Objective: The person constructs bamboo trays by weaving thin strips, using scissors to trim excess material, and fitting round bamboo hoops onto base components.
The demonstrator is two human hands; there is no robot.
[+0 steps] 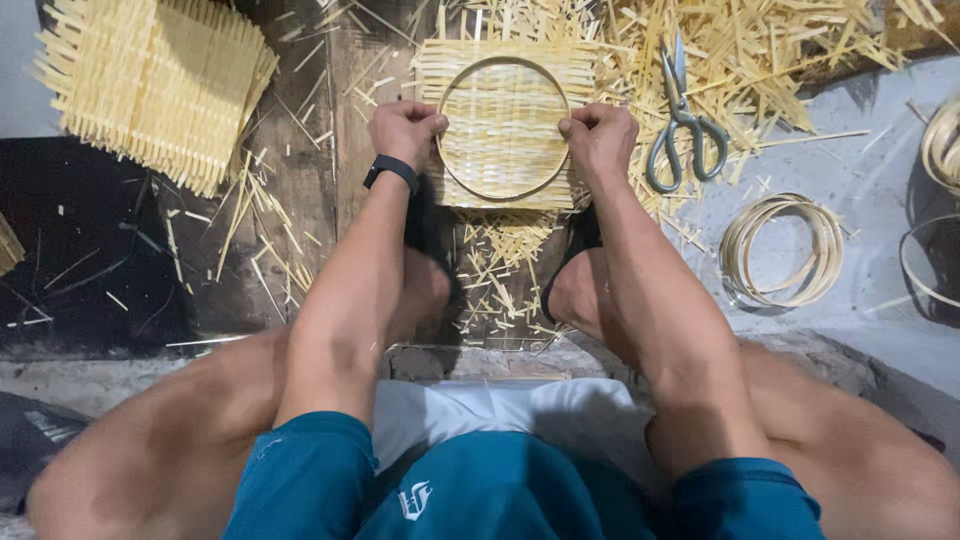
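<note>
A square woven bamboo mat (505, 75) lies flat on the wooden board in front of me. A thin bamboo ring (500, 190) rests on top of it. My left hand (405, 128) pinches the ring's left edge with closed fingers, and a black band circles that wrist. My right hand (600, 135) pinches the ring's right edge the same way. Both hands press the ring onto the mat. My feet in black sandals sit just below the mat.
A stack of woven mats (155, 85) lies at the upper left. Scissors (682, 115) rest right of the mat among loose bamboo strips (770, 60). Coiled bamboo rings (782, 250) lie on grey sheeting at the right, with more at the edge (940, 145).
</note>
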